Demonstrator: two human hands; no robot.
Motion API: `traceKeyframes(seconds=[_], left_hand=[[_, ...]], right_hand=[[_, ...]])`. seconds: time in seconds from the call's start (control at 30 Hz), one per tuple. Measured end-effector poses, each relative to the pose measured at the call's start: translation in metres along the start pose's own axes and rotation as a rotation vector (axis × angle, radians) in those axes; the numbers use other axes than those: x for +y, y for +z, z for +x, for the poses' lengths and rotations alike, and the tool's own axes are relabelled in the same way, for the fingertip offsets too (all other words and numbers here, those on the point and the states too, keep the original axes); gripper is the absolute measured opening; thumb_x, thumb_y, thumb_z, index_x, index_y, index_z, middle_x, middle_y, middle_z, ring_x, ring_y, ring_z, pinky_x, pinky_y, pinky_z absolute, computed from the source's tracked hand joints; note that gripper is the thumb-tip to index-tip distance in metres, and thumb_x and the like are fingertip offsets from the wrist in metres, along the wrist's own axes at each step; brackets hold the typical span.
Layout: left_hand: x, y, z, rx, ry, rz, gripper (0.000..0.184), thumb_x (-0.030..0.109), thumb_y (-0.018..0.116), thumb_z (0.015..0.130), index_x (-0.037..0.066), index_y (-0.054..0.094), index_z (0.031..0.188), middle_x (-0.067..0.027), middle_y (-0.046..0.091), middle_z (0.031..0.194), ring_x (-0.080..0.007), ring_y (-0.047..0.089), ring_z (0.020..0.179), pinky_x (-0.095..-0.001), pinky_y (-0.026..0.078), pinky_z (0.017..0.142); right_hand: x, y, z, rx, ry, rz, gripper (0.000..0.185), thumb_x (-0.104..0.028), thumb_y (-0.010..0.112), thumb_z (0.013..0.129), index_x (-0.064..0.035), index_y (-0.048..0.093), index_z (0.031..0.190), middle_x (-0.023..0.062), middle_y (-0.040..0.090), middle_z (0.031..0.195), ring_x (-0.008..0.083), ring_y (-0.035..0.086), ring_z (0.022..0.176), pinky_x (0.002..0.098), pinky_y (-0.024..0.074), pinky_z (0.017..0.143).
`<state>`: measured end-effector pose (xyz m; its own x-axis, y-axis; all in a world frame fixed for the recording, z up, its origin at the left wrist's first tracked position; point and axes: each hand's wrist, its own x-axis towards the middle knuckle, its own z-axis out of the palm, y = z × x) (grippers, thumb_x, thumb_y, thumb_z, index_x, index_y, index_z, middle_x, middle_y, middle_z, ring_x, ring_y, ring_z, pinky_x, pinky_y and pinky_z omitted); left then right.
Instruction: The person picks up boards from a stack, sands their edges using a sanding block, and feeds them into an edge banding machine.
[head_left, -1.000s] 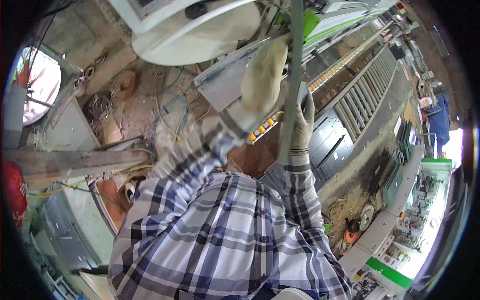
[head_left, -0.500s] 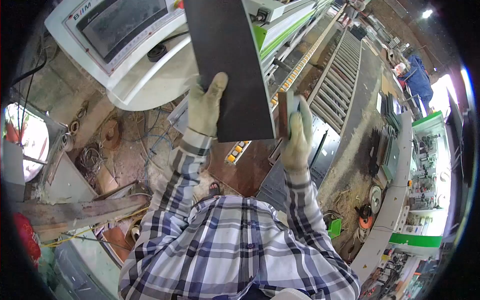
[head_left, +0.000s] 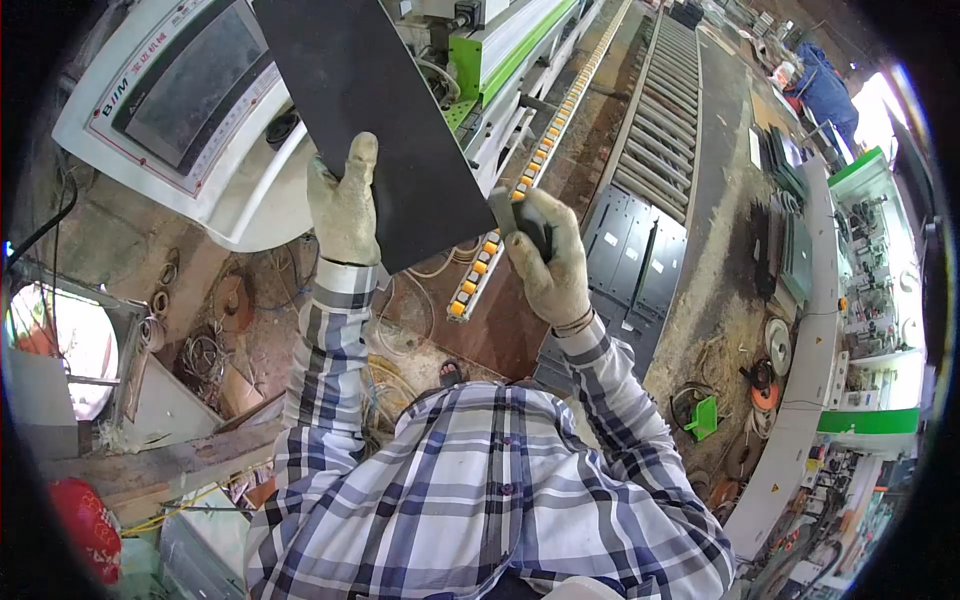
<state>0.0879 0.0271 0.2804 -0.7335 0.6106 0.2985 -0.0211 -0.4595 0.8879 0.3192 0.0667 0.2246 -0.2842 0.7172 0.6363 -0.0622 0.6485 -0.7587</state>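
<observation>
A long dark board [head_left: 400,120] is held up in front of me, tilted, its upper end cut off by the top of the view. My left hand [head_left: 345,210], in a pale work glove, grips its left edge with the thumb on the dark face. The fingers behind the board are hidden. My gloved right hand [head_left: 555,265] is closed around a dark hand-held block [head_left: 533,228] with a flat, greyish face. That face is against or very near the board's lower right edge; I cannot tell whether they touch.
A white machine control panel [head_left: 180,110] stands at the upper left. Beyond the board are a green-trimmed machine [head_left: 520,50], a strip of yellow rollers [head_left: 545,150] and a roller conveyor [head_left: 655,140]. A person in blue [head_left: 828,90] is at the far right. Cables and scraps lie on the floor.
The board has swung to a steeper slant and shifted left with my left hand. My right hand has moved left and turned, bringing the block's face to the board's edge.
</observation>
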Motion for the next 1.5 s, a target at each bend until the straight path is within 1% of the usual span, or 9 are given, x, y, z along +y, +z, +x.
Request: traceKeyframes(seconds=[0.33, 0.4, 0.53, 0.7, 0.93, 1.07, 1.17, 1.3, 1.5], left_hand=[[-0.027, -0.016, -0.010, -0.027, -0.057, 0.149, 0.056, 0.050, 0.085, 0.090, 0.002, 0.062, 0.106, 0.0002, 0.063, 0.094, -0.0075, 0.055, 0.084, -0.0246, 0.047, 0.073], [-0.029, -0.014, -0.015, -0.028, -0.031, 0.184, 0.059, 0.054, 0.086, 0.088, 0.002, 0.062, 0.104, 0.0017, 0.060, 0.090, -0.0073, 0.053, 0.081, -0.0251, 0.046, 0.071], [-0.024, -0.024, -0.007, -0.017, -0.165, 0.207, 0.061, 0.053, 0.085, 0.088, 0.000, 0.062, 0.109, -0.0029, 0.064, 0.096, -0.0120, 0.058, 0.087, -0.0285, 0.050, 0.079], [-0.028, -0.020, -0.019, -0.100, -0.192, 0.206, 0.056, 0.047, 0.082, 0.094, -0.002, 0.062, 0.113, -0.0065, 0.066, 0.105, -0.0133, 0.061, 0.093, -0.0290, 0.053, 0.084], [-0.060, -0.033, -0.023, -0.150, -0.106, 0.338, 0.070, 0.047, 0.080, 0.095, -0.007, 0.059, 0.133, -0.0117, 0.066, 0.123, -0.0165, 0.063, 0.106, -0.0308, 0.053, 0.094], [-0.043, -0.019, -0.029, -0.212, -0.222, 0.210, 0.069, 0.046, 0.079, 0.096, -0.007, 0.058, 0.135, -0.0111, 0.066, 0.124, -0.0164, 0.063, 0.107, -0.0305, 0.053, 0.096], [-0.041, -0.024, -0.037, -0.230, -0.230, 0.152, 0.063, 0.042, 0.076, 0.099, -0.006, 0.058, 0.136, -0.0101, 0.066, 0.126, -0.0169, 0.063, 0.108, -0.0311, 0.052, 0.098], [-0.037, -0.035, -0.041, -0.281, -0.076, 0.328, 0.061, 0.033, 0.072, 0.103, -0.006, 0.054, 0.146, -0.0121, 0.064, 0.136, -0.0219, 0.061, 0.121, -0.0349, 0.048, 0.108], [-0.082, -0.074, -0.077, -0.284, -0.159, 0.384, 0.084, 0.054, 0.079, 0.092, -0.009, 0.050, 0.140, -0.0149, 0.066, 0.129, -0.0245, 0.063, 0.116, -0.0369, 0.051, 0.104]], right_hand=[[-0.008, -0.003, -0.013, -0.049, -0.036, -0.005, 0.046, -0.003, 0.070, 0.095, 0.0002, 0.056, 0.138, 0.0102, 0.066, 0.112, 0.0186, 0.065, 0.098, 0.0339, 0.0528, 0.090], [-0.016, 0.004, 0.019, -0.071, 0.278, 0.017, 0.050, -0.001, 0.070, 0.093, -0.0024, 0.054, 0.141, 0.0115, 0.066, 0.117, 0.0209, 0.066, 0.106, 0.0366, 0.0535, 0.095], [-0.006, -0.009, -0.032, -0.069, 0.016, 0.015, 0.046, -0.003, 0.069, 0.096, 0.0005, 0.056, 0.140, 0.0150, 0.066, 0.117, 0.0195, 0.065, 0.112, 0.0341, 0.0525, 0.096], [-0.003, 0.009, 0.010, -0.056, 0.346, 0.218, 0.049, -0.001, 0.073, 0.093, 0.0017, 0.056, 0.138, 0.0136, 0.067, 0.121, 0.0206, 0.064, 0.115, 0.0341, 0.0503, 0.101], [0.016, 0.016, -0.009, 0.021, 0.264, 0.125, 0.051, -0.003, 0.072, 0.094, 0.0014, 0.054, 0.141, 0.0197, 0.067, 0.129, 0.0249, 0.067, 0.117, 0.0379, 0.0519, 0.103], [0.023, 0.005, 0.071, 0.177, 0.046, -0.061, 0.047, -0.014, 0.069, 0.100, -0.0016, 0.056, 0.143, 0.0147, 0.068, 0.118, 0.0186, 0.067, 0.109, 0.0321, 0.0570, 0.088], [-0.006, -0.039, 0.058, 0.265, 0.280, 0.285, 0.049, -0.010, 0.064, 0.102, -0.0024, 0.051, 0.148, 0.0050, 0.063, 0.114, 0.0105, 0.062, 0.090, 0.0247, 0.0552, 0.075], [0.031, -0.045, 0.000, 0.264, 0.276, 0.219, 0.052, -0.009, 0.063, 0.102, 0.0026, 0.049, 0.150, 0.0100, 0.060, 0.138, 0.0187, 0.059, 0.120, 0.0331, 0.0476, 0.106], [0.009, 0.013, -0.050, 0.007, 0.277, 0.040, 0.056, -0.003, 0.071, 0.092, 0.0004, 0.054, 0.145, 0.0178, 0.064, 0.131, 0.0292, 0.064, 0.122, 0.0398, 0.0516, 0.104]])
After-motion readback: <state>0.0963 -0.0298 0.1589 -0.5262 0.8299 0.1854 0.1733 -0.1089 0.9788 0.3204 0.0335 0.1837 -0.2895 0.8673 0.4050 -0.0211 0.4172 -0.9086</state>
